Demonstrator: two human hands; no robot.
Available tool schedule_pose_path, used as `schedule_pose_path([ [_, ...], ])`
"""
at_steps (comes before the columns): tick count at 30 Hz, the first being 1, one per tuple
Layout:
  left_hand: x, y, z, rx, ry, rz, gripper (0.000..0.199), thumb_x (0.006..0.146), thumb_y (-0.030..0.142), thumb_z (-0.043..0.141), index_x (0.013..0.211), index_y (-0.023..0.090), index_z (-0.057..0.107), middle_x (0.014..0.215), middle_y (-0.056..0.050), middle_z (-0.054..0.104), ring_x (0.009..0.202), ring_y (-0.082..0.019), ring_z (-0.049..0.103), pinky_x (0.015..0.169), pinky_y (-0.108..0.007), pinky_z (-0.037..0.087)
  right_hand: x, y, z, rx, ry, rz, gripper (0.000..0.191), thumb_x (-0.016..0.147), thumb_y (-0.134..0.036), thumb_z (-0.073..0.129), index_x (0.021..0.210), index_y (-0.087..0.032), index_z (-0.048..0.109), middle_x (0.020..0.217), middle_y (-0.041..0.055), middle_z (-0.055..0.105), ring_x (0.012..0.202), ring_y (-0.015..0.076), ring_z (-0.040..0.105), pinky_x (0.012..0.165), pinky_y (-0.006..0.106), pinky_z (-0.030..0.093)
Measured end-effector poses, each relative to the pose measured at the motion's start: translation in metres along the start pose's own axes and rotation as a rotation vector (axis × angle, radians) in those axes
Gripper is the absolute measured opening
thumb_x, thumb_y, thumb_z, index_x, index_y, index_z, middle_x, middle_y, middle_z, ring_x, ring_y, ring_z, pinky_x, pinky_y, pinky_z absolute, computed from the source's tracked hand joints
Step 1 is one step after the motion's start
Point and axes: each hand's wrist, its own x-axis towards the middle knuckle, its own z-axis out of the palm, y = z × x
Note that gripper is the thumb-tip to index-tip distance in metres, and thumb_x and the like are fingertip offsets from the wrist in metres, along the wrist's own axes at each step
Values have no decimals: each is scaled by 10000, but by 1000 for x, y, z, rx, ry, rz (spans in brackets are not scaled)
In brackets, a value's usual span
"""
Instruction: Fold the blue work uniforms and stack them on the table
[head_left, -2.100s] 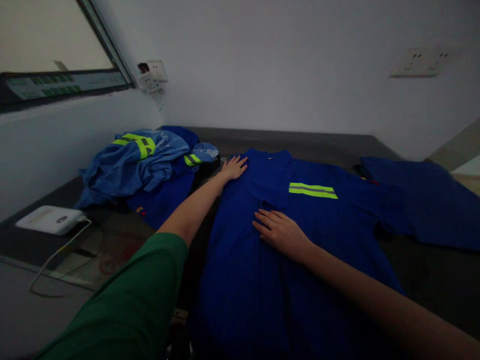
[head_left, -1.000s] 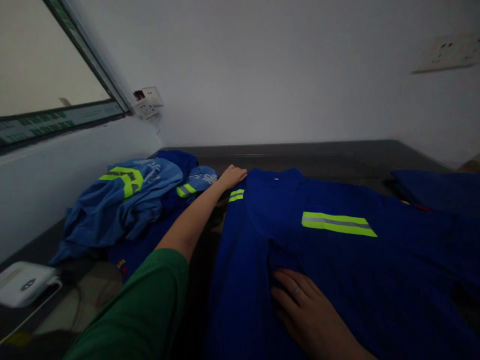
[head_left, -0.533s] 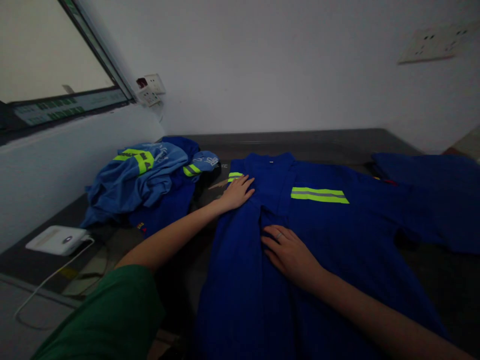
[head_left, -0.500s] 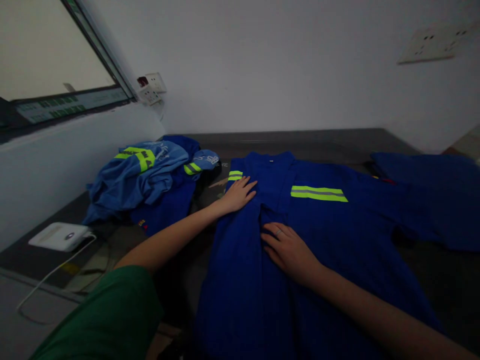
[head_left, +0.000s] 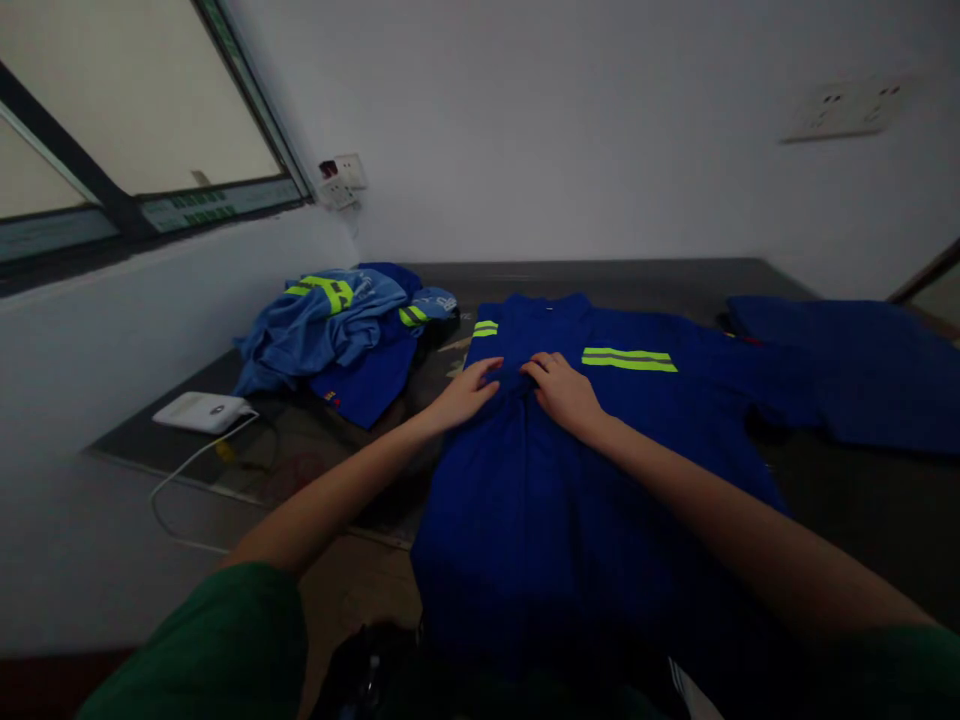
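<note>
- Green sleeves [head_left: 225, 640] cover the person's upper arms at the bottom corners; both forearms are bare.
- The royal-blue work shirt [head_left: 517, 520] lies spread front up in the middle, collar at the far end, its lower part reaching down past the near edge of the dark table [head_left: 675, 272].
- A white cable [head_left: 161, 490] loops over that edge on the left and runs to the right end of a flat white device [head_left: 199, 411] lying on the table.
- The left hand [head_left: 466, 393] is at the shirt's front, left of the placket, thumb and fingers apart and slightly curved.
- The right hand [head_left: 566, 393] is just beside it, fingers bent down onto the placket below the collar; whether they pinch cloth cannot be told.
- A flat navy-blue garment [head_left: 885, 375] lies on the right, meeting the shirt's sleeve.
- Yellow-green reflective strips cross the shirt's chest and the sleeve on the left.
- Left of the shirt, a crumpled light-blue garment [head_left: 330, 325] with similar strips and white lettering lies on a darker blue garment [head_left: 371, 385].
- Behind stands a pale wall [head_left: 570, 130] bearing a double wall socket [head_left: 847, 110] on the right; a framed window [head_left: 187, 100] fills the upper left.
</note>
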Motion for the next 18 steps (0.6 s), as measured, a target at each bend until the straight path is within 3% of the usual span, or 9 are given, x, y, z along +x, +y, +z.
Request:
schedule_pose_path([
  [4,-33,15,13,296,-99,51,441,866,244,538,1294,138,517,1380,-145,495,1292,-239,457,1113,-403,340,23,-4,8,-80,-80,56,305,885,-74,409,1063,-185,631,1091,100,640,1068,231,535,814,297,463],
  [7,-56,40,26,488,-39,81,393,894,304,521,1249,137,545,1340,-149,506,1242,-251,490,1051,-389,400,29,-1,13,22,-87,250,266,876,-119,458,1052,-219,631,1059,59,676,994,205,598,798,281,454],
  [9,-66,59,32,620,23,34,369,902,431,505,1112,147,610,1179,-142,593,1122,-273,564,968,-411,446,30,3,14,87,-87,370,246,877,-159,479,1055,-226,635,1044,50,690,963,202,620,795,283,449],
  [12,-73,81,37,733,-86,-120,451,878,572,464,869,158,644,886,-124,661,884,-296,648,816,-430,488,28,6,15,127,-96,422,218,877,-196,494,1024,-215,654,1010,60,699,931,205,632,773,284,448],
  [15,-76,90,40,720,-229,-182,359,906,445,432,800,177,646,808,-123,678,806,-301,667,705,-392,488,26,7,17,142,-100,390,201,850,-189,538,1004,-218,664,1032,57,694,933,198,628,756,271,446],
  [18,-77,91,39,623,-197,-195,286,898,355,437,764,204,639,785,-86,685,777,-267,664,643,-329,462,26,8,20,165,-93,379,205,833,-176,560,1001,-218,669,1037,52,693,942,194,625,758,263,444],
])
